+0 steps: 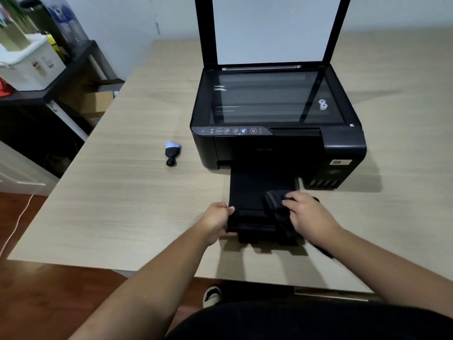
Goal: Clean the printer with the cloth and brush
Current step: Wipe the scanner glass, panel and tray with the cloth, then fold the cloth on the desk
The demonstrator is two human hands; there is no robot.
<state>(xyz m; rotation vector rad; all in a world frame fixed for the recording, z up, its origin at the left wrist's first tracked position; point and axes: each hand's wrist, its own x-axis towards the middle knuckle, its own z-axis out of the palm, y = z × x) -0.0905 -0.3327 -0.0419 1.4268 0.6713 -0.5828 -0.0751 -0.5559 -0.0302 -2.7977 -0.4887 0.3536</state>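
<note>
A black printer [277,143] stands on the wooden table with its scanner lid [269,28] raised and its output tray [255,197] pulled out toward me. My left hand [217,220] grips the tray's front left corner. My right hand [307,215] presses a dark cloth [278,207] onto the tray's right side, fingers lying over it. A small brush [172,153] with a black handle and pale blue bristles lies on the table left of the printer, apart from both hands.
The light wooden table [122,204] ends close in front of me. A dark shelf [49,94] with a white box [29,65] and bottles stands at the left. A cardboard box [98,101] sits behind the table's left edge. A cable [17,224] runs over the floor.
</note>
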